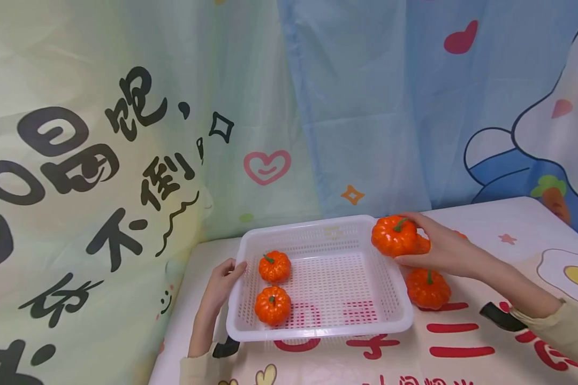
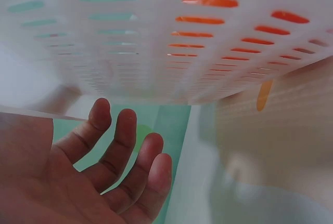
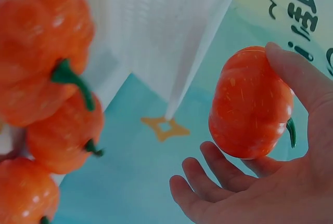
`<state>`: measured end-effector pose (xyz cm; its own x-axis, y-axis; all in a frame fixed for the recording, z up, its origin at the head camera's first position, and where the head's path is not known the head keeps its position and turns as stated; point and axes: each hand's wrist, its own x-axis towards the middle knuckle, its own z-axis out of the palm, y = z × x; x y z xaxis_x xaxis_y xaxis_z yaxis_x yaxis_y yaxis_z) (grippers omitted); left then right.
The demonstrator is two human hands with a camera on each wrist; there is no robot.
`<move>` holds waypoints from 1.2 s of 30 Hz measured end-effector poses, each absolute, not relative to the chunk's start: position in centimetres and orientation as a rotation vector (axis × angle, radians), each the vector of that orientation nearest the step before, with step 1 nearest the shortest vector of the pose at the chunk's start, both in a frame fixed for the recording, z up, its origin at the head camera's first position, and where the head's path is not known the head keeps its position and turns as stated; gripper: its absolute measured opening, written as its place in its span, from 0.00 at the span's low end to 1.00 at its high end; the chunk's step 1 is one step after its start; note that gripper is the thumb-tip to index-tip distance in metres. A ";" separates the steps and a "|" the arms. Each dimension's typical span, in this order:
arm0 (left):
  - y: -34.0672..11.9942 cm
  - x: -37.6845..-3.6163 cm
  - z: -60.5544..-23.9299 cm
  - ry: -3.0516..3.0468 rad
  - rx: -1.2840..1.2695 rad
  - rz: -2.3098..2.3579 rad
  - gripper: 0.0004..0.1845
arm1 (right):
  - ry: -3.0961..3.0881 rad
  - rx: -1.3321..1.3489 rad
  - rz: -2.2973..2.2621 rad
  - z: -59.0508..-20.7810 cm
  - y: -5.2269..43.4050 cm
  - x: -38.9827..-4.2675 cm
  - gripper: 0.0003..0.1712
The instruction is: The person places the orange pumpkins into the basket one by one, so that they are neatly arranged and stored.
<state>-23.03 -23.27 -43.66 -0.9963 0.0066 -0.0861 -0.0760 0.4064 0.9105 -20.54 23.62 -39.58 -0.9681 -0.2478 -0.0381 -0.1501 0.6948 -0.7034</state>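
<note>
A white perforated plastic basket [image 1: 318,335] holds two small orange toy pumpkins [image 1: 275,267] on its left side. At the basket's left edge my left hand [image 1: 220,283] grips the rim, thumb on top. The left wrist view shows the fingers [image 2: 125,135] bent beneath the basket's slotted wall [image 2: 156,78]. My right hand [image 1: 438,246] holds another pumpkin [image 1: 394,236] above the basket's right rim, pinched between thumb and fingers in the right wrist view. Just right of the basket sits a pumpkin [image 1: 428,289], with others partly hidden behind the right hand.
Several pumpkins [image 3: 65,130] cluster beside the basket in the right wrist view. A printed cloth with red lettering and a fried-egg picture [image 1: 570,275] covers the table. Behind it hangs a pale green and blue curtain [image 1: 361,107] with cartoon prints.
</note>
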 end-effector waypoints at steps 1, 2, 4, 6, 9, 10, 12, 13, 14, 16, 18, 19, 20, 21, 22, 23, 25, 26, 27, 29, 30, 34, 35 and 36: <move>-23.3 -23.0 -43.7 2.570 -0.065 1.670 0.12 | 2.777 -0.337 -1.120 -39.4 23.2 -20.6 0.59; -23.3 -23.0 -43.7 2.572 -0.065 1.668 0.12 | 2.778 -0.346 -1.113 -39.2 22.9 -20.7 0.59; -23.3 -23.0 -43.7 2.574 -0.061 1.666 0.12 | 2.773 -0.368 -1.114 -38.9 22.1 -20.8 0.59; -23.3 -23.0 -43.7 2.574 -0.056 1.667 0.13 | 2.766 -0.393 -1.126 -38.6 21.4 -21.0 0.59; -23.4 -23.0 -43.8 2.574 -0.054 1.665 0.13 | 2.762 -0.422 -1.127 -38.2 20.3 -21.3 0.58; -23.4 -23.0 -43.8 2.571 -0.055 1.666 0.13 | 2.765 -0.434 -1.124 -38.2 19.9 -21.4 0.58; -23.4 -23.0 -43.9 2.574 -0.056 1.665 0.12 | 2.768 -0.445 -1.115 -38.1 19.3 -21.5 0.58; -23.4 -23.0 -43.9 2.572 -0.057 1.666 0.12 | 2.769 -0.451 -1.113 -38.0 19.0 -21.6 0.58; -23.4 -23.0 -43.9 2.572 -0.057 1.666 0.12 | 2.765 -0.454 -1.117 -38.0 18.8 -21.8 0.58; -23.4 -23.0 -43.9 2.570 -0.056 1.668 0.12 | 2.759 -0.473 -1.122 -38.1 18.3 -22.1 0.57; -23.4 -23.0 -43.8 2.569 -0.053 1.670 0.12 | 2.751 -0.482 -1.126 -38.2 17.8 -22.3 0.56; -23.4 -23.0 -43.8 2.566 -0.053 1.671 0.12 | 2.749 -0.488 -1.125 -38.3 17.6 -22.4 0.56; -23.4 -23.1 -43.8 2.566 -0.051 1.673 0.12 | 2.747 -0.493 -1.123 -38.4 17.4 -22.5 0.56; -23.4 -23.0 -43.8 2.565 -0.050 1.676 0.12 | 2.745 -0.495 -1.118 -38.4 17.2 -22.6 0.56; -23.4 -23.0 -43.8 2.565 -0.051 1.677 0.12 | 2.739 -0.492 -1.117 -38.5 17.0 -22.7 0.56; -23.4 -23.0 -43.7 2.564 -0.052 1.676 0.12 | 2.732 -0.491 -1.119 -38.5 16.8 -22.8 0.56; -23.4 -23.1 -43.7 2.565 -0.055 1.673 0.12 | 2.718 -0.492 -1.123 -38.5 16.5 -22.9 0.56; -23.4 -23.1 -43.7 2.564 -0.058 1.674 0.12 | 2.711 -0.493 -1.126 -38.5 16.4 -22.9 0.56; -23.4 -23.1 -43.7 2.566 -0.060 1.671 0.12 | 2.705 -0.493 -1.127 -38.5 16.2 -23.0 0.56; -23.4 -23.1 -43.7 2.570 -0.062 1.668 0.12 | 2.701 -0.504 -1.121 -38.6 15.9 -23.2 0.56; -23.4 -23.1 -43.7 2.571 -0.062 1.669 0.12 | 2.700 -0.512 -1.115 -38.6 15.8 -23.3 0.56; -23.4 -23.2 -43.8 2.574 -0.062 1.669 0.12 | 2.687 -0.520 -1.108 -38.8 15.2 -23.9 0.56; -23.4 -23.2 -43.8 2.573 -0.061 1.670 0.12 | 2.683 -0.516 -1.108 -38.8 15.0 -24.1 0.56; -23.4 -23.2 -43.8 2.572 -0.060 1.671 0.12 | 2.676 -0.517 -1.113 -38.9 14.9 -24.4 0.56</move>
<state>-23.17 -23.43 -43.79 -0.9965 0.0071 -0.0831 -0.0730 0.4069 0.9105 -24.35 14.87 -38.91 -0.9195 -0.3904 -0.0465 -0.2422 0.6556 -0.7152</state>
